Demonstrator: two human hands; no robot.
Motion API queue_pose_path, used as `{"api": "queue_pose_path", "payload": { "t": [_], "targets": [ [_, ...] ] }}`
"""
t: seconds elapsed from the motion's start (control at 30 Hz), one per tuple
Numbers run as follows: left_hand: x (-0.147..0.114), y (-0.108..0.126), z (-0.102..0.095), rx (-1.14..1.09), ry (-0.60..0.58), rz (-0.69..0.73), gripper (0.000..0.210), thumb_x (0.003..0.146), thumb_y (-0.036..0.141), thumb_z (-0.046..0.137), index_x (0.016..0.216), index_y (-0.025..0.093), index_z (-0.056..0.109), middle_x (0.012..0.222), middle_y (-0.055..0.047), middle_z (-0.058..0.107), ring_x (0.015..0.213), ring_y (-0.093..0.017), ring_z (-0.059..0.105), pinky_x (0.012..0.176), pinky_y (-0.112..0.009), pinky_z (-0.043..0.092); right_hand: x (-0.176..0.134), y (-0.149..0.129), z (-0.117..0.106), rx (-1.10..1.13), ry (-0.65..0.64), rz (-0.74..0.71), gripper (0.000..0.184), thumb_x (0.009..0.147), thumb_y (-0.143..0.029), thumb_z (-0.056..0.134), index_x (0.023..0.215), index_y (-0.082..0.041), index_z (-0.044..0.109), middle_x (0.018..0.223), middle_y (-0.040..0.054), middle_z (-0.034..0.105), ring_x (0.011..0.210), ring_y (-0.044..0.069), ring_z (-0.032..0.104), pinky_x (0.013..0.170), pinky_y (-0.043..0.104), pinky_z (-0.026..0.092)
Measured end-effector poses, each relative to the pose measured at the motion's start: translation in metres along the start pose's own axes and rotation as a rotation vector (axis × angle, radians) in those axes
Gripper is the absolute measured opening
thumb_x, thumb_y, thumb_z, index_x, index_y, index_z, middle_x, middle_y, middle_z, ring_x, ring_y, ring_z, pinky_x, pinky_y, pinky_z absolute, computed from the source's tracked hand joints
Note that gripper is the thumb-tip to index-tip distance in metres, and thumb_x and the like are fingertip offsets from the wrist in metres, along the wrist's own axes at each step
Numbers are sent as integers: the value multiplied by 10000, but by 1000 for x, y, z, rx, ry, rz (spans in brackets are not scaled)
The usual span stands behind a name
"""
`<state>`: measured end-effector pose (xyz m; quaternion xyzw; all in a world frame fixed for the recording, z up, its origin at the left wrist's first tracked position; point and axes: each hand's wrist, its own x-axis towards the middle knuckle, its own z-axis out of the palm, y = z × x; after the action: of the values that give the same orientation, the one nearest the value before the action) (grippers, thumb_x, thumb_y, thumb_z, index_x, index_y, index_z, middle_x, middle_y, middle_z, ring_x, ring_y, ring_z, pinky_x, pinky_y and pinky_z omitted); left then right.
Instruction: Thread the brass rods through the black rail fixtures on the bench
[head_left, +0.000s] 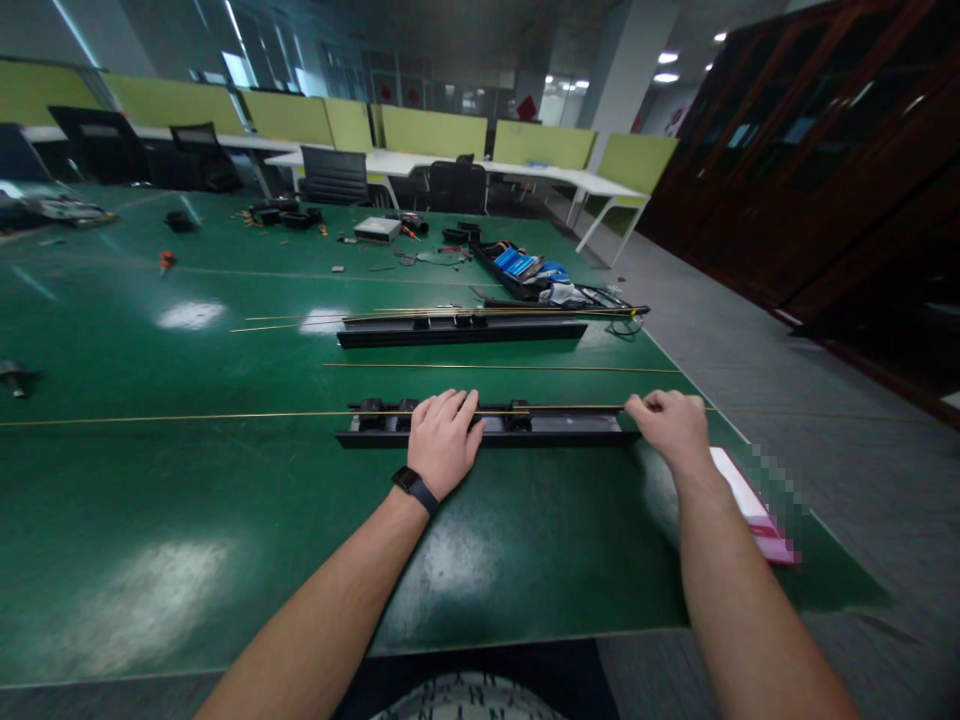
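A black channel-shaped rail (574,438) lies lengthwise on the table in front of me, with several dark blocks (519,413) inside its trough. Along it runs a thin brass-coloured rod (225,416), reaching far past the rail's left end. My left hand (442,435) rests over the middle of the rail, fingers stretched out across it and thumb apart. What lies beneath that palm is hidden. At the rail's right end, my right hand (670,425) is closed in a pinch on the rod, which continues beyond it to the right.
Farther back lie a second black rail (461,332) and another thin rod (495,367). A black tray with blue packets (525,265) stands near the table's right edge. A pink and white item (757,515) lies by my right forearm. Tools and small parts are scattered at the far side.
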<state>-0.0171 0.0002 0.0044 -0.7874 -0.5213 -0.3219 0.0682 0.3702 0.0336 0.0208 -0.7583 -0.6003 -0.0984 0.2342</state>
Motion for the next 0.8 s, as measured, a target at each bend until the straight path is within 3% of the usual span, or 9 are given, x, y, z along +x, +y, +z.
{"api": "queue_pose_path", "payload": {
  "t": [0.27,0.5,0.63,0.8],
  "targets": [
    [0,0,0,-4,0,1,429,1029,384,492,1402,206,608,1349,-115,697,1321,-280,587,1113,-481,386,3,22,-6,-31,0,25,372,780,-548,521,560,-254,578,676,79,639,726,254,528,794,420,409],
    [0,0,1,-28,6,-9,425,1010,368,517,1401,234,617,1343,-119,699,1320,-287,589,1126,-496,389,21,32,-17,-154,15,16,391,860,-516,503,615,-233,616,715,105,658,728,253,523,790,418,381],
    [0,1,-1,-21,13,-7,415,1022,372,502,1389,216,617,1327,-115,707,1312,-278,593,1115,-484,396,34,-1,-24,-229,43,-107,548,980,-605,382,771,-204,692,796,133,667,777,264,528,751,394,359],
    [0,1,-2,-23,17,-6,404,1021,369,510,1380,216,616,1330,-109,705,1317,-277,588,1119,-476,392,48,-77,-21,-262,-54,-359,520,1054,-526,317,931,-199,703,856,130,677,801,255,567,726,366,350]
  ]
}}
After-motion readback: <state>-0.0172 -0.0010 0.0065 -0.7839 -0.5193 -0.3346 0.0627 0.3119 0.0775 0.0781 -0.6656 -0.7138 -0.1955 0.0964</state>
